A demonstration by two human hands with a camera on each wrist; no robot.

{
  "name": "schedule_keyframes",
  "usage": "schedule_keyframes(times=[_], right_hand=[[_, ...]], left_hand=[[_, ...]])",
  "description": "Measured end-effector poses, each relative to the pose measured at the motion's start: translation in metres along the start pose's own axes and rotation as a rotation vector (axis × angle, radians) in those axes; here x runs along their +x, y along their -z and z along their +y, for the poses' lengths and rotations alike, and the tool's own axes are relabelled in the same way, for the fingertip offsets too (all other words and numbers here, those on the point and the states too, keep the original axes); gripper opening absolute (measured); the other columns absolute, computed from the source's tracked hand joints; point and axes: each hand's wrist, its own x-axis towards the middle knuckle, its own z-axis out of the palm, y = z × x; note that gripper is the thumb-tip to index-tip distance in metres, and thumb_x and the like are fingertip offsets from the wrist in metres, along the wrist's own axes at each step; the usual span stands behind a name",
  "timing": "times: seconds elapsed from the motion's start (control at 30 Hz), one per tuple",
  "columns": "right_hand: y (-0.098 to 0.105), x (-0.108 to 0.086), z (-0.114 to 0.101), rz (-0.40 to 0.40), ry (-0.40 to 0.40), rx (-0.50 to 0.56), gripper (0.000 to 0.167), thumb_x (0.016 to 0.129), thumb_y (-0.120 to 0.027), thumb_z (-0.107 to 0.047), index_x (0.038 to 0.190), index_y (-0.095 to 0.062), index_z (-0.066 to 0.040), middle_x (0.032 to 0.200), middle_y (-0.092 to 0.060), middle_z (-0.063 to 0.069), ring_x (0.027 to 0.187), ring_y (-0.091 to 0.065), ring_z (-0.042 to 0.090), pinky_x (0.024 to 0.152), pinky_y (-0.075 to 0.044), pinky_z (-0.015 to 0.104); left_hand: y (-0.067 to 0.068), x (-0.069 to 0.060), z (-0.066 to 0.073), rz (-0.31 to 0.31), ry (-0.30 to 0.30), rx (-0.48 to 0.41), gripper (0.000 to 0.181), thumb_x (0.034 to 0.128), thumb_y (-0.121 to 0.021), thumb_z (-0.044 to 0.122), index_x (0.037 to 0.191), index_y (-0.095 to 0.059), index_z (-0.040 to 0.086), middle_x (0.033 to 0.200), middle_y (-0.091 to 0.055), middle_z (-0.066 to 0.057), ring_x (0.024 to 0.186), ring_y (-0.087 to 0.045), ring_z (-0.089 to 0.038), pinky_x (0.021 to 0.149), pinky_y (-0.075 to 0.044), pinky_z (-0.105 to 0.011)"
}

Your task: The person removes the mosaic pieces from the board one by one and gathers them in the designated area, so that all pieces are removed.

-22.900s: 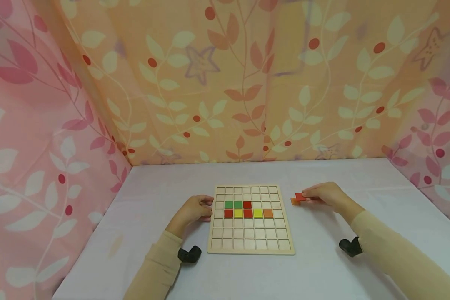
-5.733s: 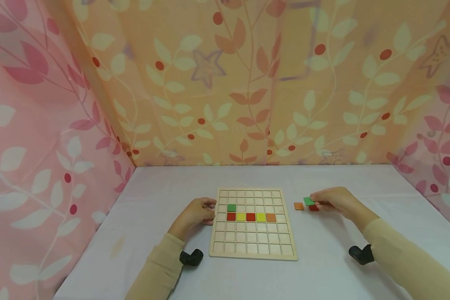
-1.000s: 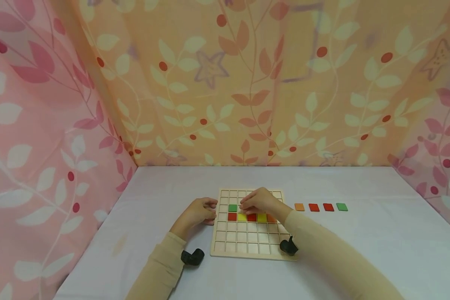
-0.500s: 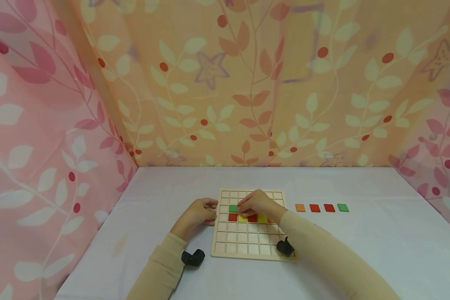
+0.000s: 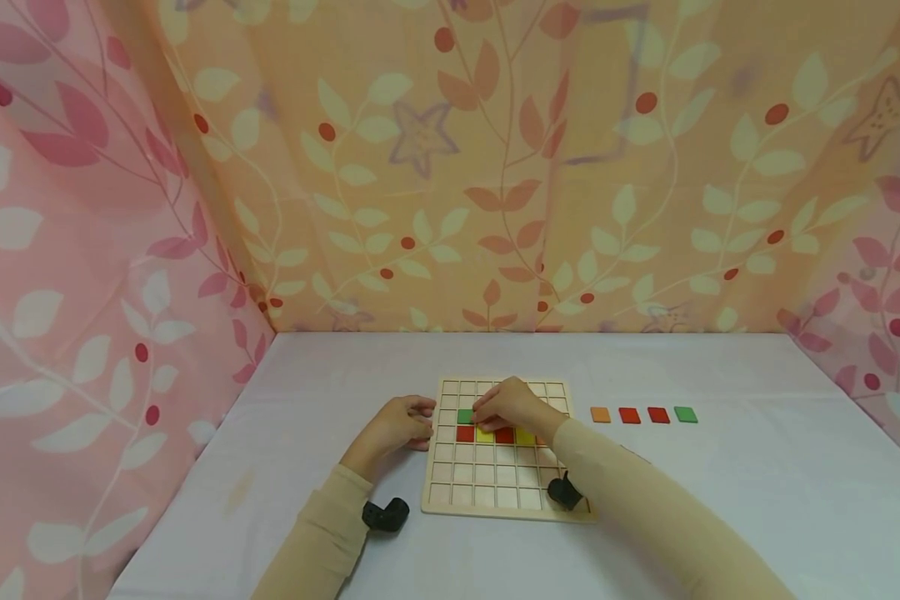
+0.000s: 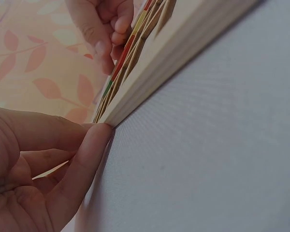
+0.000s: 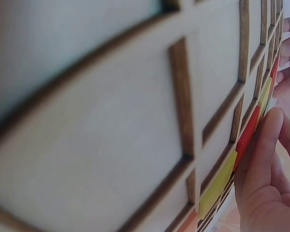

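A square wooden grid board (image 5: 461, 495) lies flat on the white table. My left hand (image 5: 390, 427) is at its left edge; in the left wrist view the thumb and a finger pinch that edge. Over the upper middle of the board, my right hand (image 5: 512, 404) has its bent fingertips at the right side of a green tile (image 5: 465, 416). The fingers hide whether they grip it. The row below holds a red tile (image 5: 465, 433), a yellow tile (image 5: 485, 436), another red tile (image 5: 504, 436), another yellow tile (image 5: 525, 437) and an orange tile, mostly covered by my right wrist.
Right of the board, an orange tile (image 5: 601, 415), two red tiles (image 5: 643, 415) and a green tile (image 5: 686, 414) lie in a row on the table (image 5: 720, 483). A floral curtain (image 5: 420, 208) rises behind the table. A black device (image 5: 386, 514) sits at my left wrist.
Since 5.7 s ago, the green tile in my right hand was laid at the row's right end. Over the last second, that hand has shifted slightly left to the board's green tile. The left hand stays.
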Motion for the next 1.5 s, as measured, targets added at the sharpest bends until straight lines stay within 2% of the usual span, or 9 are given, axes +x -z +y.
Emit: schedule_keyframes(times=[0.13,0.37,0.57,0.77,0.93,1.2,1.5], right_hand=[[-0.001,0.002,0.001,0.007,-0.001,-0.003,0.021,0.088,-0.071,-0.001,0.105,-0.071,0.011,0.090,-0.076,0.018,0.057,-0.066,0.008,0.060,-0.060,0.020],[-0.006,0.004,-0.001,0.070,-0.042,0.020,0.016,0.087,-0.072,-0.001,0.100,-0.071,0.008,0.083,-0.076,0.010,0.057,-0.065,0.009,0.058,-0.059,0.019],[-0.008,0.003,-0.004,0.102,-0.021,0.029,0.013,0.087,-0.072,-0.001,0.097,-0.070,0.008,0.082,-0.075,0.011,0.060,-0.065,0.010,0.060,-0.061,0.022],[-0.011,0.004,-0.004,0.089,-0.002,0.031,0.010,0.088,-0.071,0.000,0.094,-0.068,0.007,0.082,-0.074,0.013,0.058,-0.065,0.010,0.060,-0.061,0.023],[-0.010,0.005,-0.003,0.091,-0.017,0.045,0.011,0.088,-0.071,0.000,0.096,-0.070,0.007,0.078,-0.072,0.011,0.057,-0.064,0.010,0.059,-0.061,0.022],[0.004,-0.002,-0.002,0.077,-0.034,0.147,0.021,0.088,-0.071,0.000,0.106,-0.069,0.010,0.076,-0.070,0.008,0.057,-0.064,0.010,0.060,-0.060,0.021],[0.031,-0.023,-0.001,0.092,0.007,0.106,0.026,0.089,-0.070,-0.002,0.110,-0.067,0.013,0.075,-0.070,0.006,0.056,-0.064,0.009,0.064,-0.061,0.022]], left_hand=[[0.000,-0.002,0.001,-0.004,-0.007,0.003,0.053,0.0809,-0.065,-0.015,0.132,-0.057,-0.005,0.114,-0.059,-0.017,0.084,-0.060,-0.017,0.063,-0.063,-0.034],[0.000,-0.002,0.001,-0.002,0.007,0.000,0.053,0.0806,-0.065,-0.016,0.132,-0.058,-0.005,0.113,-0.059,-0.016,0.083,-0.061,-0.016,0.063,-0.063,-0.032],[0.001,-0.001,0.000,-0.003,0.009,-0.004,0.053,0.0815,-0.064,-0.016,0.133,-0.057,-0.005,0.113,-0.058,-0.015,0.083,-0.059,-0.016,0.063,-0.063,-0.030],[0.001,0.001,-0.001,-0.002,0.015,-0.004,0.052,0.0815,-0.064,-0.015,0.132,-0.057,-0.005,0.113,-0.058,-0.015,0.083,-0.060,-0.016,0.063,-0.063,-0.030],[0.001,0.001,0.000,-0.001,0.014,-0.001,0.052,0.0816,-0.065,-0.014,0.132,-0.058,-0.004,0.113,-0.060,-0.015,0.083,-0.061,-0.016,0.063,-0.063,-0.030],[0.001,-0.002,0.001,-0.014,-0.004,0.000,0.052,0.0819,-0.065,-0.015,0.132,-0.058,-0.005,0.115,-0.059,-0.018,0.084,-0.061,-0.016,0.064,-0.063,-0.030],[0.001,-0.001,0.001,-0.011,-0.001,-0.001,0.053,0.0815,-0.065,-0.016,0.132,-0.057,-0.005,0.114,-0.059,-0.017,0.082,-0.061,-0.016,0.064,-0.063,-0.031]])
